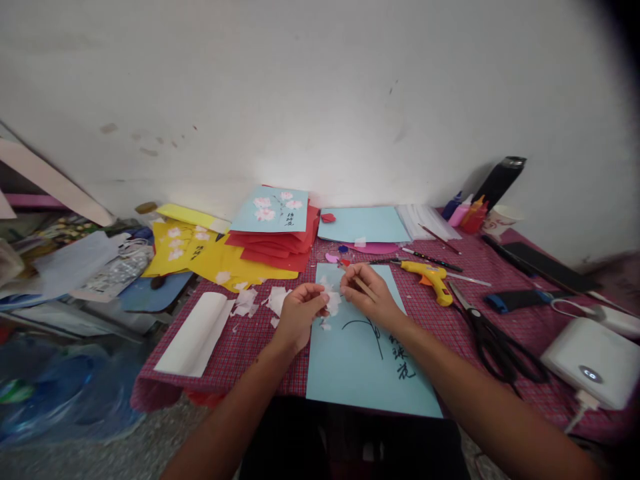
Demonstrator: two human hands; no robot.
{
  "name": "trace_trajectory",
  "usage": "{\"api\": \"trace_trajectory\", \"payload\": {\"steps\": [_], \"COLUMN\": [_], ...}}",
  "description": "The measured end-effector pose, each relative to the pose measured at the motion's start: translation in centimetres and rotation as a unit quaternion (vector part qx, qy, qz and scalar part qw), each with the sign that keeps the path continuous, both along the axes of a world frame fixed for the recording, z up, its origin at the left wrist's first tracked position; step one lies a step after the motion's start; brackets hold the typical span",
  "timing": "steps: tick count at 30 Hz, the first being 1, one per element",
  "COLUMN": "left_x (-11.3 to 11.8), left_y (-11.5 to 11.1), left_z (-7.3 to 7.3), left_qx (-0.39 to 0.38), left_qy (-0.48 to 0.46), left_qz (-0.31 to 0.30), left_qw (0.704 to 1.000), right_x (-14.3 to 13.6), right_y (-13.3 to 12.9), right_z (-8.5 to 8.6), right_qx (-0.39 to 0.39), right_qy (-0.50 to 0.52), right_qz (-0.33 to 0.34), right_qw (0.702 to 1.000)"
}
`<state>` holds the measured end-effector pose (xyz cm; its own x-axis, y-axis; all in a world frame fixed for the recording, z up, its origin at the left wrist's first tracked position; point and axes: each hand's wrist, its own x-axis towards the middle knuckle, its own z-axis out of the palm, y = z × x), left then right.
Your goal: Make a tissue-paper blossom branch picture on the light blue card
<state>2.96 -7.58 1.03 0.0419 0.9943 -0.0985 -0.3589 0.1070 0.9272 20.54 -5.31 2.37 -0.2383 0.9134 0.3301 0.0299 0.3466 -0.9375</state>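
A light blue sheet (345, 373) with black brush strokes and written characters lies on the checked tablecloth in front of me. Over its upper left part, my left hand (303, 313) has thumb and fingers pinched at the edge of a piece of thin white paper (332, 301). Just to the right, my right hand (369, 293) is curled round a thin wooden stick (366, 289), its fingertips close to the white paper. Torn white paper scraps (277, 300) lie left of the sheet, beside a folded white paper (195, 333).
Red sheets (280, 250) topped by a flower card (270, 210) stand at the back, with yellow sheets (240, 270) to their left. On the right are a yellow glue gun (427, 277), black scissors (493, 340), a white power bank (595, 360), small paint bottles (473, 215) and a black flask (503, 183).
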Motion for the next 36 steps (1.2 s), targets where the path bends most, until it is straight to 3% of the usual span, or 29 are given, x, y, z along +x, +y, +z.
{"api": "trace_trajectory", "payload": {"steps": [5, 10, 15, 29, 32, 36], "left_x": [-0.1, 0.2, 0.2, -0.1, -0.2, -0.4], "left_y": [0.1, -0.5, -0.4, 0.1, 0.4, 0.5], "left_z": [-0.3, -0.1, -0.3, -0.4, -0.4, 0.0], "left_qx": [0.051, 0.115, 0.101, 0.064, 0.041, 0.018], "left_qy": [0.071, 0.132, 0.134, 0.092, 0.045, -0.022], "left_qz": [0.047, 0.025, 0.039, 0.092, 0.119, 0.136], "left_qw": [0.995, 0.984, 0.985, 0.989, 0.991, 0.990], "right_x": [-0.3, -0.8, -0.6, -0.2, 0.4, 1.3], "right_y": [-0.8, -0.5, 0.1, -0.2, -0.4, -0.6], "right_z": [0.5, 0.0, -0.7, -0.1, 0.7, 1.9], "right_qx": [0.001, -0.016, -0.031, -0.031, -0.034, -0.048], "right_qy": [-0.041, -0.046, -0.038, -0.004, -0.013, -0.094], "right_qz": [0.051, 0.067, 0.026, 0.023, 0.048, 0.158], "right_qw": [0.998, 0.997, 0.998, 0.999, 0.998, 0.982]}}
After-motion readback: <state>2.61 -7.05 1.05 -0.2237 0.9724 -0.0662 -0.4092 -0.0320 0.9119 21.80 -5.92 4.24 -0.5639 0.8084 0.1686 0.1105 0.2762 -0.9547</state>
